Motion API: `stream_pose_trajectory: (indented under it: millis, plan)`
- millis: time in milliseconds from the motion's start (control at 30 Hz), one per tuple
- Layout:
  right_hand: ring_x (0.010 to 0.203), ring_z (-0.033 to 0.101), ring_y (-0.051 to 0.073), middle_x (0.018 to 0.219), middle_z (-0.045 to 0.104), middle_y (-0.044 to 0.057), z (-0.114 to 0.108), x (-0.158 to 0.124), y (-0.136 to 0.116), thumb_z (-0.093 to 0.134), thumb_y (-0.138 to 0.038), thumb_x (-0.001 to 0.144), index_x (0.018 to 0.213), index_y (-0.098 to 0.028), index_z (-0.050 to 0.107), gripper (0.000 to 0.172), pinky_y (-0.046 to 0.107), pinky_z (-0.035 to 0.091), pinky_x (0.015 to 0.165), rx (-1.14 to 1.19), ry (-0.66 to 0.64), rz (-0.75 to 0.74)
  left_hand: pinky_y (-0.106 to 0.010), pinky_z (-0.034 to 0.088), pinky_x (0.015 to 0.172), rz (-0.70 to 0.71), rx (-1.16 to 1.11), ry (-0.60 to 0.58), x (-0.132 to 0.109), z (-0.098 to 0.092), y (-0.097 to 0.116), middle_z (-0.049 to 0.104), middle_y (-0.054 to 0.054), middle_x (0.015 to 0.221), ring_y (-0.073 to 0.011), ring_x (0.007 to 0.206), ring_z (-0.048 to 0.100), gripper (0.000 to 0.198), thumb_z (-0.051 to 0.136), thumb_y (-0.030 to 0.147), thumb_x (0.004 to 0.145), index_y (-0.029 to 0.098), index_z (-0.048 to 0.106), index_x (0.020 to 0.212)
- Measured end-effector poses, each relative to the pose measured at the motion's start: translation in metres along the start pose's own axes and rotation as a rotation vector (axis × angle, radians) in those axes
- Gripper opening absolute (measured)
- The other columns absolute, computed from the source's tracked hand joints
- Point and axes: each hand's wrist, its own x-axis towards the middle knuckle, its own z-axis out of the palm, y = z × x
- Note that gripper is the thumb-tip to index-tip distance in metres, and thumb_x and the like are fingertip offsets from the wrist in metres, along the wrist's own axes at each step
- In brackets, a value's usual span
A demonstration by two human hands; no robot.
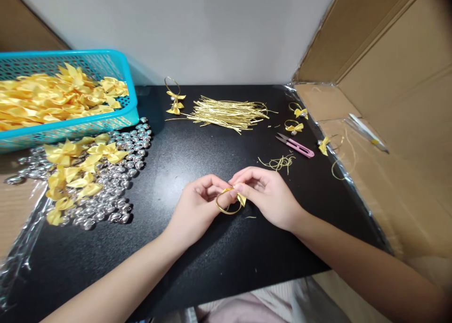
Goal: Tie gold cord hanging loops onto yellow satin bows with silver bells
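Observation:
Near the table's front middle, my left hand (203,203) and my right hand (266,196) meet with thumbs and fingers pinched together. Between them is a yellow ribbon bow (242,199) with a loop of gold cord (229,213). The loop hangs below my left fingertips, and the bow shows under my right thumb. My fingers cover the spot where cord and bow join, so any bead there is hidden. A short cord scrap (250,217) lies on the black table just below my right hand.
Left: a blue basket (132,99) of yellow bows, loose bows (86,185) and silver beads (95,210). Behind: a bundle of gold cords (229,113) and looped bows (175,107). Right: pink thread snips (296,146), cord scraps (280,163), more looped bows (294,127) and a utility knife (369,133).

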Motion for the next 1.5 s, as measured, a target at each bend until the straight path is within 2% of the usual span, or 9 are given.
stream_pose_trajectory:
  millis: [200, 400, 500, 633, 733, 867, 1067, 1133, 1500]
  plan:
    - [0.080, 0.068, 0.015, 0.084, 0.074, 0.003, -0.006, 0.004, -0.002, 0.076, -0.030, 0.074, 0.072, -0.019, 0.068, 0.014, 0.030, 0.054, 0.077, 0.140, 0.042, 0.064, -0.014, 0.043, 0.054, 0.004, -0.029, -0.006, 0.001, 0.001, 0.000, 0.072, 0.001, 0.061, -0.0052, 0.054, 0.058, 0.028, 0.085, 0.028, 0.064, 0.013, 0.061, 0.064]
    - [0.076, 0.070, 0.013, 0.078, 0.074, 0.002, -0.014, 0.008, -0.011, 0.080, -0.037, 0.072, 0.073, -0.018, 0.069, 0.022, 0.030, 0.054, 0.082, 0.270, 0.090, 0.111, -0.013, 0.042, 0.053, -0.017, -0.007, -0.004, 0.000, 0.000, 0.001, 0.071, 0.001, 0.060, -0.0050, 0.052, 0.058, 0.025, 0.084, 0.024, 0.064, 0.013, 0.061, 0.064]
    - [0.075, 0.071, 0.013, 0.078, 0.075, 0.002, -0.013, 0.007, -0.012, 0.081, -0.037, 0.071, 0.074, -0.017, 0.069, 0.023, 0.029, 0.055, 0.081, 0.341, 0.070, 0.165, -0.013, 0.043, 0.053, -0.017, -0.031, -0.006, 0.000, 0.000, 0.002, 0.071, 0.003, 0.058, -0.0042, 0.051, 0.058, 0.023, 0.082, 0.022, 0.065, 0.014, 0.061, 0.063]
    - [0.083, 0.073, 0.013, 0.086, 0.077, 0.003, -0.012, 0.007, -0.011, 0.079, -0.033, 0.075, 0.077, -0.018, 0.069, 0.018, 0.026, 0.055, 0.084, 0.450, 0.001, 0.234, -0.013, 0.044, 0.054, -0.015, -0.044, -0.028, 0.001, -0.001, 0.002, 0.072, 0.002, 0.059, -0.0043, 0.052, 0.060, 0.022, 0.082, 0.020, 0.065, 0.014, 0.061, 0.063]
    - [0.080, 0.074, 0.013, 0.083, 0.077, 0.001, -0.013, 0.008, -0.012, 0.078, -0.033, 0.076, 0.075, -0.018, 0.067, 0.018, 0.025, 0.056, 0.081, 0.522, -0.011, 0.239, -0.013, 0.045, 0.054, -0.017, -0.029, -0.059, 0.002, -0.001, 0.000, 0.073, 0.002, 0.061, -0.0048, 0.053, 0.061, 0.022, 0.082, 0.018, 0.066, 0.014, 0.061, 0.063]
    - [0.075, 0.073, 0.012, 0.076, 0.075, -0.002, -0.019, 0.011, -0.013, 0.080, -0.032, 0.073, 0.073, -0.019, 0.065, 0.020, 0.025, 0.055, 0.082, 0.525, 0.080, 0.176, -0.014, 0.045, 0.053, -0.034, -0.035, -0.101, 0.002, -0.003, -0.001, 0.072, 0.002, 0.061, -0.0054, 0.052, 0.060, 0.021, 0.080, 0.020, 0.069, 0.014, 0.061, 0.065]
    - [0.082, 0.072, 0.013, 0.081, 0.073, -0.003, -0.046, 0.021, -0.014, 0.081, -0.031, 0.073, 0.078, -0.022, 0.065, 0.019, 0.030, 0.055, 0.089, 0.476, 0.373, 0.092, -0.016, 0.045, 0.055, -0.065, -0.041, -0.133, 0.003, -0.003, -0.001, 0.072, 0.002, 0.060, -0.0057, 0.052, 0.060, 0.022, 0.079, 0.020, 0.071, 0.015, 0.058, 0.064]
    - [0.086, 0.072, 0.013, 0.084, 0.073, -0.003, -0.054, 0.023, -0.015, 0.079, -0.031, 0.074, 0.079, -0.023, 0.064, 0.017, 0.030, 0.054, 0.091, 0.439, 0.430, 0.074, -0.017, 0.046, 0.055, -0.070, -0.039, -0.129, 0.003, -0.003, 0.000, 0.071, 0.002, 0.059, -0.0066, 0.051, 0.061, 0.023, 0.080, 0.020, 0.070, 0.016, 0.058, 0.063]
    - [0.084, 0.070, 0.012, 0.079, 0.071, -0.003, -0.061, 0.027, -0.017, 0.074, -0.026, 0.079, 0.074, -0.023, 0.066, 0.010, 0.029, 0.055, 0.092, 0.470, 0.504, 0.109, -0.017, 0.047, 0.056, -0.077, -0.085, -0.154, 0.003, -0.002, 0.001, 0.071, 0.002, 0.057, -0.0066, 0.051, 0.061, 0.026, 0.083, 0.022, 0.065, 0.016, 0.058, 0.061]
